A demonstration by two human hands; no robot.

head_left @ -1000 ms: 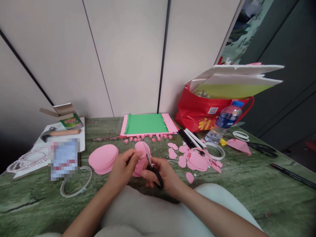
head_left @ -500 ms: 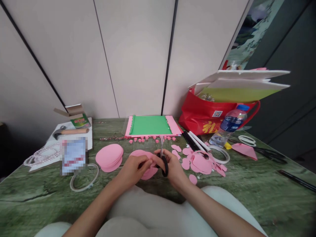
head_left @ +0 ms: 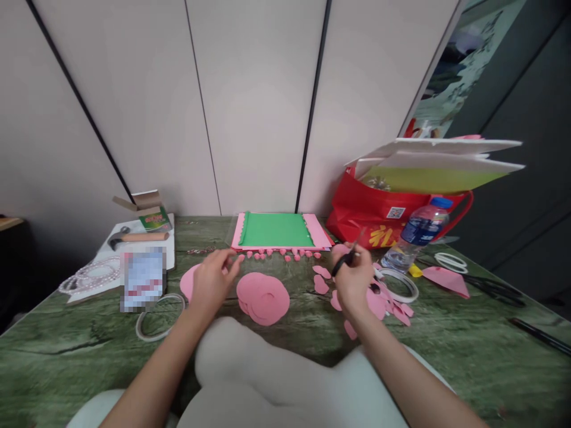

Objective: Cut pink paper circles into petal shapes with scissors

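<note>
My right hand has its fingers closed on the scissors, blades pointing away and slightly right. My left hand looks loosely open, thumb apart from fingers. The left discs lie partly behind it; the middle discs lie between both hands, nearer the left, on the desk.

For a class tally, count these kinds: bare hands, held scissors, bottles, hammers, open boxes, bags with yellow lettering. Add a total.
Bare hands, left hand and right hand: 2
Black-handled metal scissors, held: 1
Clear plastic bottle, blue cap: 1
Wooden-handled hammer: 1
Open cardboard box, green front: 1
Red bag, yellow lettering: 1
Total: 7
</note>
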